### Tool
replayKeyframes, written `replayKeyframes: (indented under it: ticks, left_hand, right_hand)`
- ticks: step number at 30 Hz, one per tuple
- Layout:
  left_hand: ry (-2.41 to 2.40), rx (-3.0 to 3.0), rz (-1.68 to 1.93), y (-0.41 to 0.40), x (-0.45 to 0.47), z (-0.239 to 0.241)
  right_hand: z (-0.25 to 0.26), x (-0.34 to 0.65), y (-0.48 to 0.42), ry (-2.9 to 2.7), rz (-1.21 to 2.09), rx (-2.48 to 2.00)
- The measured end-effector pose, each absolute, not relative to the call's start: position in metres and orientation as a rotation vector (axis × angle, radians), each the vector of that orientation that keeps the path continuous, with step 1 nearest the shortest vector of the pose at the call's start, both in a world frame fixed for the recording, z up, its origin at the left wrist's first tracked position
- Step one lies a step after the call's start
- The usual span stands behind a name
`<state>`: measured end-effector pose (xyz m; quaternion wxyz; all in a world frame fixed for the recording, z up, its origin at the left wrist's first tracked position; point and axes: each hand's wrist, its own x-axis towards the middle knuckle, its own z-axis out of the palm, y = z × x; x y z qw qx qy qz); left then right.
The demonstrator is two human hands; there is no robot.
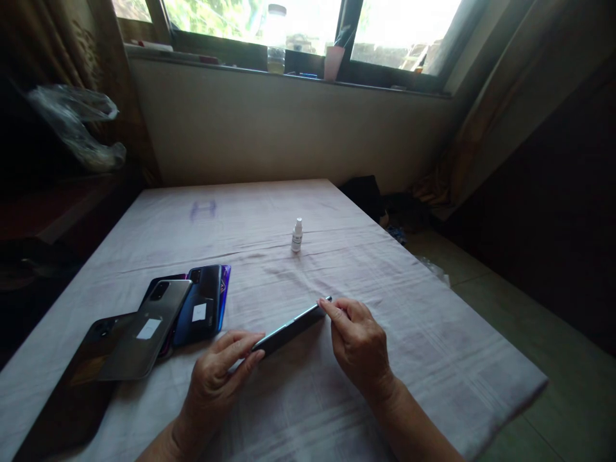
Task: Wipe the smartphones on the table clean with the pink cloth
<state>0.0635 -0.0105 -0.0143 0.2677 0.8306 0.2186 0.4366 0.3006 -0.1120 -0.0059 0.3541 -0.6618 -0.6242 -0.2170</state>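
Grip first: both hands are on the same thing. The left hand point(216, 369) has a slim dark phone point(294, 331) by one end, fingers on the far side and thumb on the near side, so that grip is narrow. The right hand point(360, 343) has its thumb and fingertips bunched up at the other end, pretty much on the corner. The phone sits between the two hands, tilted almost edge-on, with a bright line running along its top edge and the right end farther away. Can't tell if its lower edge is touching the cloth.

Just past it there's a small white bottle point(297, 237) standing upright on the worktop point(423, 333), which has a pale checked cloth over it. Off to the left of the left hand is a loose pile of more phones: a grey phone point(166, 305) with a white label lying partly over a big dark one point(62, 398), and a dark blue phone point(206, 292), also labelled, with a purple-blue edge point(224, 295) poking out beside it.

Farther out, a clear plastic bag point(91, 122) is at the left, and a pink cup point(333, 63) and a jar point(276, 42) stand on the windowsill.
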Motion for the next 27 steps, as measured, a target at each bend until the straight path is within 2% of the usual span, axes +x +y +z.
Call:
replayKeyframes:
  ticks: [6, 27]
  left_hand:
    - [0.524, 2.262, 1.188, -0.011, 0.066, -0.014]
    - [0.465, 2.32, 1.096, -0.017, 0.066, -0.019]
  right_hand:
    - [-0.008, 0.311, -0.112, -1.575, -0.596, -1.781]
    - [0.002, 0.27, -0.118, -1.727, -0.443, -1.615]
